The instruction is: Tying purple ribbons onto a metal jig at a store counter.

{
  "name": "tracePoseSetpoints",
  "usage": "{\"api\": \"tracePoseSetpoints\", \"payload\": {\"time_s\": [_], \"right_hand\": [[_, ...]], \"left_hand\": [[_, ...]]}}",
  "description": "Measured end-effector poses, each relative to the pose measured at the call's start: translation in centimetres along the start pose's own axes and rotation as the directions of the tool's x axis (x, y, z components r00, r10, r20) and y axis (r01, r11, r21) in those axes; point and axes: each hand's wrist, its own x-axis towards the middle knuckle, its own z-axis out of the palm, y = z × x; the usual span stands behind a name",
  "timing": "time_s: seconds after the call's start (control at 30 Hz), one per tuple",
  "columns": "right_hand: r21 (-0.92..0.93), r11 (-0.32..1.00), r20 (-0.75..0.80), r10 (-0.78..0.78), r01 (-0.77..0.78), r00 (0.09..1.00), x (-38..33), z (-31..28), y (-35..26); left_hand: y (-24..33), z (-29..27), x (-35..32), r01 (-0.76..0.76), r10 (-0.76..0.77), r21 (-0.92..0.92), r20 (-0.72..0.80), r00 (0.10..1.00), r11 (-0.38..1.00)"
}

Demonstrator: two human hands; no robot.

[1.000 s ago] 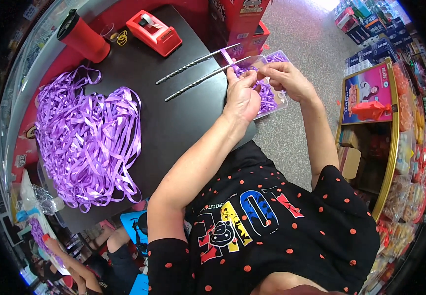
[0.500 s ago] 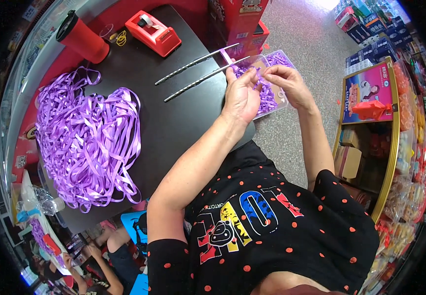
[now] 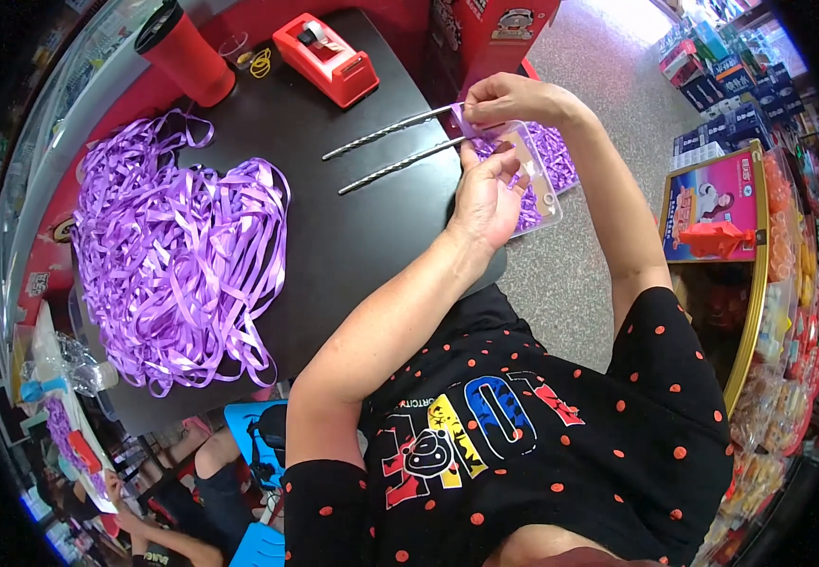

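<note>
Two twisted metal rods [image 3: 392, 167] lie side by side over the dark table, and purple ribbon [image 3: 462, 118] spans their far-right ends. My right hand [image 3: 513, 100] is closed at the rod tips, pinching this ribbon between thumb and fingers. Just below, my left hand [image 3: 487, 200] is palm up, fingers loosely curled and apart, its thumb close to the end of the nearer rod. Whether the thumb touches the ribbon is hard to tell. Behind the left fingers, a clear plastic box [image 3: 549, 214] holds many small purple ribbon pieces.
A large heap of loose purple ribbon [image 3: 178, 274] covers the table's left side. Along the back stand a red tumbler [image 3: 192, 59], yellow rubber bands [image 3: 260, 63] and a red tape dispenser [image 3: 327, 61]. Another person [image 3: 215, 463] sits at lower left. A gold-framed cabinet [image 3: 748, 312] stands right.
My right hand has moved left and away from me, from beside the left fingers to the ribbon at the rod tips. The left hand stays near the rods, its fingers now apart.
</note>
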Motion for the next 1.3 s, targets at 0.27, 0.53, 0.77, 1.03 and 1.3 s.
{"api": "tracePoseSetpoints", "payload": {"time_s": [0.27, 0.53, 0.77, 1.03, 1.3], "right_hand": [[-0.271, 0.962, -0.038, 0.024, -0.033, 0.999, 0.7, 0.0, -1.3], [-0.479, 0.869, -0.151, 0.057, -0.124, 0.987, 0.4, 0.9, -3.1], [-0.483, 0.874, -0.118, 0.004, -0.061, 0.993, 0.3, 0.2, -2.8], [-0.338, 0.940, -0.040, -0.075, 0.057, 0.996, 0.5, -0.6, -3.0], [-0.503, 0.863, -0.039, 0.039, -0.053, 0.998, 0.6, 0.1, -3.7]], "left_hand": [[0.1, -0.1, 0.0, -0.017, 0.017, -0.009, -0.015, 1.000, 1.000], [0.1, 0.0, 0.0, -0.011, 0.012, 0.021, -0.034, 0.999, 1.000], [0.1, 0.0, 0.0, -0.003, 0.003, 0.011, -0.027, 1.000, 1.000], [0.1, -0.2, 0.1, -0.007, 0.008, 0.010, -0.037, 0.999, 1.000], [0.1, 0.0, 0.0, -0.005, 0.006, 0.011, -0.039, 0.999, 1.000]]}}
